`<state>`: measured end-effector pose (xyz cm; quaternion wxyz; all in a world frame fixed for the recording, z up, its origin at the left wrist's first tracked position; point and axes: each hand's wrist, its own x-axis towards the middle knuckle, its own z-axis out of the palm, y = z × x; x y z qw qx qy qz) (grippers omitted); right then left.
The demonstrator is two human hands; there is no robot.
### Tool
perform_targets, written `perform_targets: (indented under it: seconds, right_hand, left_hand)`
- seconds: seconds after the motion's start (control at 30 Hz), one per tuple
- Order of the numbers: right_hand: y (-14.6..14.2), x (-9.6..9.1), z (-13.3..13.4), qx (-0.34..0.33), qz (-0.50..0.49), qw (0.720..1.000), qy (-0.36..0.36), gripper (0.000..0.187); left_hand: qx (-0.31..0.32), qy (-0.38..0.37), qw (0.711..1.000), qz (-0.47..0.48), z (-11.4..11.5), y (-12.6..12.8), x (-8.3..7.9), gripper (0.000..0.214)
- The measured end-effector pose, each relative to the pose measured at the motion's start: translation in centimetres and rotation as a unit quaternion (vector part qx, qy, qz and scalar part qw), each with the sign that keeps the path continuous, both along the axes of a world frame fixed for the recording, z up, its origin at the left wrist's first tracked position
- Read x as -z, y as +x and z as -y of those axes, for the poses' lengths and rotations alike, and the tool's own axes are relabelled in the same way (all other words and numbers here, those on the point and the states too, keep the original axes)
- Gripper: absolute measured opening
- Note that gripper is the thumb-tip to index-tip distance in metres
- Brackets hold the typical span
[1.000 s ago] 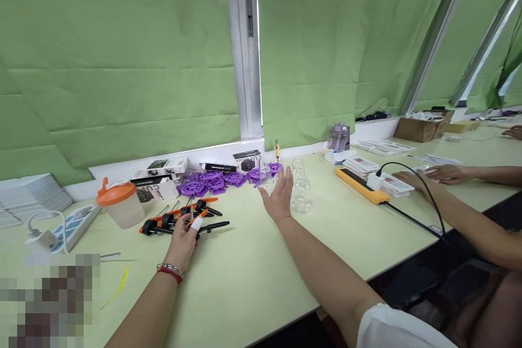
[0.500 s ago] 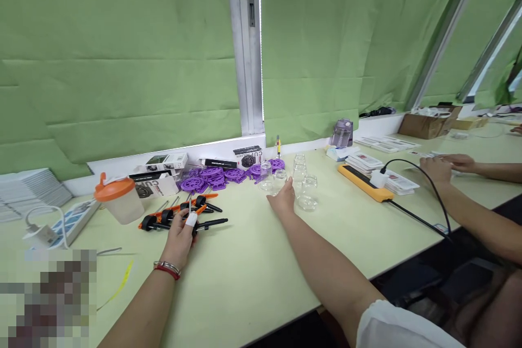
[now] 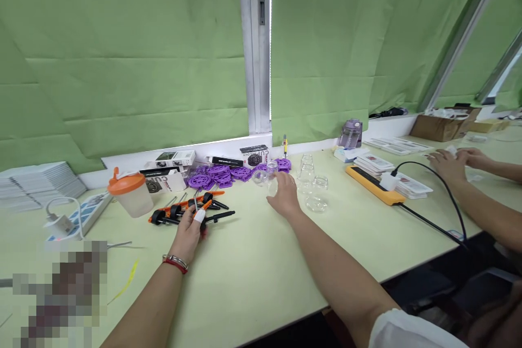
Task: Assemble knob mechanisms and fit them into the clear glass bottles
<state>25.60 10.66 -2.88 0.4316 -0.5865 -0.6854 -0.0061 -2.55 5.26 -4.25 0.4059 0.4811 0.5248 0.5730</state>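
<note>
My left hand [image 3: 188, 232] lies on the pale green table [image 3: 253, 261], fingers curled on a black and orange clamp [image 3: 215, 217] at the near edge of a small pile of such clamps [image 3: 183, 208]. One finger wears a white cover. My right hand [image 3: 284, 196] reaches out to a group of small clear glass jars [image 3: 313, 185]. Its fingers curl round one jar [image 3: 271, 176] at the left of the group, which the hand partly hides.
Purple plastic wheels [image 3: 222, 176] and small boxes [image 3: 171, 160] lie by the window sill. An orange-lidded cup [image 3: 130, 196] and a white power strip [image 3: 79, 217] sit at left. At right are a yellow power strip [image 3: 373, 186] with a black cable and a co-worker's hands [image 3: 452, 164] on cards.
My right hand, open with the palm raised over the jars a second ago, has come down and closed round a jar. My left hand stays on the clamps.
</note>
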Motion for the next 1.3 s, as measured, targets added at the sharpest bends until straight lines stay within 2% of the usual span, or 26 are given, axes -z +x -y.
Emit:
perform_targets:
  seconds: [0.1, 0.17, 0.5, 0.67, 1.0, 1.17, 1.3]
  right_hand:
    - [0.1, -0.3, 0.3, -0.075, 0.149, 0.986, -0.012, 0.071]
    - [0.0, -0.3, 0.5, -0.103, 0.202, 0.974, -0.024, 0.074]
    - [-1.5, -0.7, 1.5, -0.163, 0.259, 0.951, -0.034, 0.073]
    - [-1.8, -0.7, 1.9, -0.214, 0.2, 0.954, -0.067, 0.076]
    - [-3.6, -0.7, 2.9, -0.32, 0.068, 0.94, -0.102, 0.077]
    - [-3.4, -0.7, 3.0, -0.323, 0.009, 0.937, -0.132, 0.075]
    - [-3.4, -0.6, 3.0, -0.32, -0.011, 0.938, -0.132, 0.074]
  left_hand:
    - [0.004, 0.006, 1.0, -0.001, 0.1, 0.0, -0.1, 0.052]
    - [0.014, 0.008, 1.0, 0.002, 0.1, 0.1, -0.1, 0.051]
    - [0.035, 0.005, 0.999, 0.001, 0.1, 0.6, -0.2, 0.067]
    - [0.051, 0.013, 0.999, 0.0, 0.3, 0.8, -0.2, 0.073]
    - [0.11, -0.039, 0.992, 0.055, 0.8, 1.2, -0.5, 0.085]
    - [0.15, -0.05, 0.985, 0.071, 0.5, 0.8, 0.0, 0.081]
    - [0.178, -0.032, 0.98, 0.088, 0.6, 0.5, -0.3, 0.078]
